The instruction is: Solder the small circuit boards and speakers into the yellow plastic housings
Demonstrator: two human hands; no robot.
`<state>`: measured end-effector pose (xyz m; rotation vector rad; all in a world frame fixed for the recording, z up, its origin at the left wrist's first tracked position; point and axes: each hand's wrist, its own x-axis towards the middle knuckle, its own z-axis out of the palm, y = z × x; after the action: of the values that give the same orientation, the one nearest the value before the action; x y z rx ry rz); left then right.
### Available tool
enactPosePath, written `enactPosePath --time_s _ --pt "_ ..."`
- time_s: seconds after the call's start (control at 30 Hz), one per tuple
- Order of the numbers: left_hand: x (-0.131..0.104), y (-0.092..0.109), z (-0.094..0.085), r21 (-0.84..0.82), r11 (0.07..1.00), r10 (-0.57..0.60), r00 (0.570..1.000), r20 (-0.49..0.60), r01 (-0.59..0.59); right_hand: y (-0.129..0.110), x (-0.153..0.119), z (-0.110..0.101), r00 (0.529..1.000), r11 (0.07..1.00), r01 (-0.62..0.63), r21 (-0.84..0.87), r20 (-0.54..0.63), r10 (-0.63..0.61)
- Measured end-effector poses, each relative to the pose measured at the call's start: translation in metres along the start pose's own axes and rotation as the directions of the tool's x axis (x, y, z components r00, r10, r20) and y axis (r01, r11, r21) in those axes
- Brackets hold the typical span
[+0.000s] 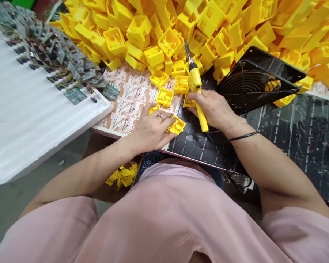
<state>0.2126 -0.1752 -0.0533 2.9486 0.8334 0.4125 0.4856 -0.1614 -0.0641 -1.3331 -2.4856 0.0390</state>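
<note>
My right hand [212, 107] is wrapped around a yellow-handled soldering iron [195, 78], its metal tip pointing up and away over the pile. On the table's near edge, my left hand [153, 128] grips a small yellow plastic housing [177, 125] between thumb and fingers. Its open side with a round grille faces up. Another yellow piece [154, 109] shows partly behind the left fingers. Just beyond lies an open yellow housing [165, 97], and a further one [181, 84] sits near the iron. A yellow housing by my right fingers is partly hidden.
A large heap of yellow housings [153, 56] fills the back. At the right stands a black fan [244, 87] with a wire guard. Circuit boards with wires [75, 95] line a white foam slab [44, 109] at left. Below the table are yellow scraps [123, 177].
</note>
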Motion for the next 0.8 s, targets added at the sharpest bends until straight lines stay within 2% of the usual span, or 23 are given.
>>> enactPosePath --time_s 0.1,0.17,0.23,0.3,0.37,0.43,0.5,0.6,0.67,0.8 --pt "0.002 0.014 0.004 0.053 0.998 0.049 0.994 -0.098 -0.044 -0.012 -0.015 -0.003 0.998 0.999 -0.031 0.042 -0.049 0.033" --pt "0.005 0.029 0.009 0.093 0.994 0.074 0.989 -0.125 -0.063 -0.019 -0.027 -0.005 0.996 0.996 -0.041 0.075 -0.071 0.047" --pt "0.008 0.041 0.013 0.093 0.993 0.088 0.987 -0.134 -0.076 -0.022 -0.036 -0.005 0.997 0.993 -0.019 0.117 -0.074 0.027" --pt "0.011 0.044 0.013 0.048 0.994 0.106 0.981 -0.164 -0.100 -0.023 -0.041 -0.005 0.996 0.984 0.025 0.178 -0.086 -0.009" --pt "0.009 0.033 0.008 0.001 0.997 0.077 0.977 -0.198 -0.078 -0.024 -0.044 -0.006 0.992 0.970 0.055 0.238 -0.120 -0.027" --pt "0.002 0.010 -0.002 -0.013 0.999 -0.047 0.982 -0.183 0.046 -0.027 -0.046 -0.009 0.986 0.962 0.057 0.267 -0.165 -0.012" --pt "-0.008 -0.017 -0.013 0.016 0.980 -0.198 0.976 -0.090 0.200 -0.031 -0.047 -0.010 0.981 0.961 0.048 0.273 -0.196 0.007" --pt "-0.022 -0.042 -0.023 0.053 0.966 -0.257 0.962 0.096 0.253 -0.040 -0.050 -0.008 0.986 0.963 0.072 0.259 -0.162 -0.030" --pt "-0.025 -0.042 -0.024 0.074 0.963 -0.266 0.952 0.149 0.258 -0.044 -0.053 -0.005 0.993 0.964 0.094 0.248 -0.098 -0.072" --pt "-0.010 -0.021 -0.019 0.206 0.934 -0.325 0.933 0.152 0.292 -0.044 -0.053 -0.001 0.997 0.967 0.076 0.245 -0.031 -0.071"
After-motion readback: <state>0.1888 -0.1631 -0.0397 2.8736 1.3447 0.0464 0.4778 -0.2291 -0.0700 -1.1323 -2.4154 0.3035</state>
